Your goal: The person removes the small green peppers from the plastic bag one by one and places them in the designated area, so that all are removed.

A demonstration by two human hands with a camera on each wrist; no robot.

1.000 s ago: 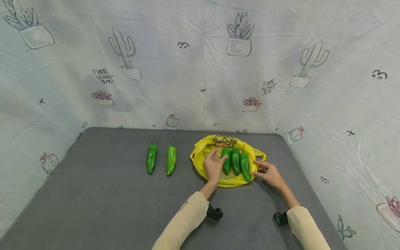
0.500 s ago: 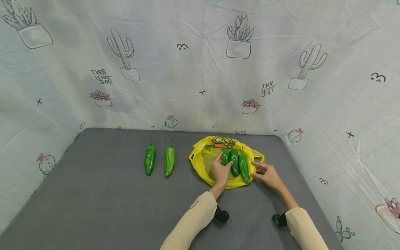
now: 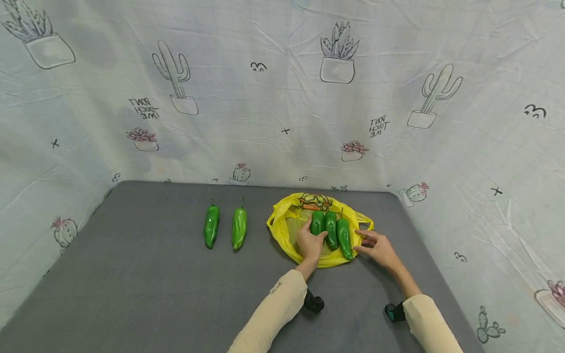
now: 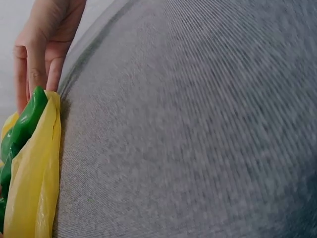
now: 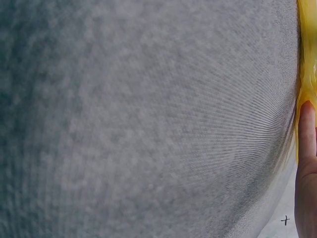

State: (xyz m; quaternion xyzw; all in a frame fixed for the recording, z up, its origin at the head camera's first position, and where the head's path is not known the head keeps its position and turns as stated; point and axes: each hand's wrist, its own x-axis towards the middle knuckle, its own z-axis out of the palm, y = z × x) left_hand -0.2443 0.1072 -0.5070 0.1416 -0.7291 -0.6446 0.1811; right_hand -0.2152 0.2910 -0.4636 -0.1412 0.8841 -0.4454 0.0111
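A yellow plastic bag (image 3: 290,256) lies spread open at the table's right, with three dark green peppers side by side in it. My left hand (image 3: 310,243) reaches into the bag and grips the lower part of the leftmost pepper (image 3: 317,221), thumb on its right side. The middle pepper (image 3: 331,230) and the right pepper (image 3: 344,239) lie close beside it. My right hand (image 3: 380,250) holds the bag's right edge, thumb and fingertips at the plastic. In the left wrist view, the right hand (image 4: 47,37) shows above the bag's side (image 4: 42,173); the left hand is mostly hidden there.
Two more green peppers lie apart on the grey table (image 3: 145,274), left of the bag: a darker one (image 3: 211,226) and a lighter one (image 3: 239,228). A white cloth (image 3: 282,98) printed with cacti hangs behind the table and along its sides.
My left hand has moved right and down onto the leftmost pepper in the bag, its fingers closing round it. My right hand has stayed at the bag's edge.
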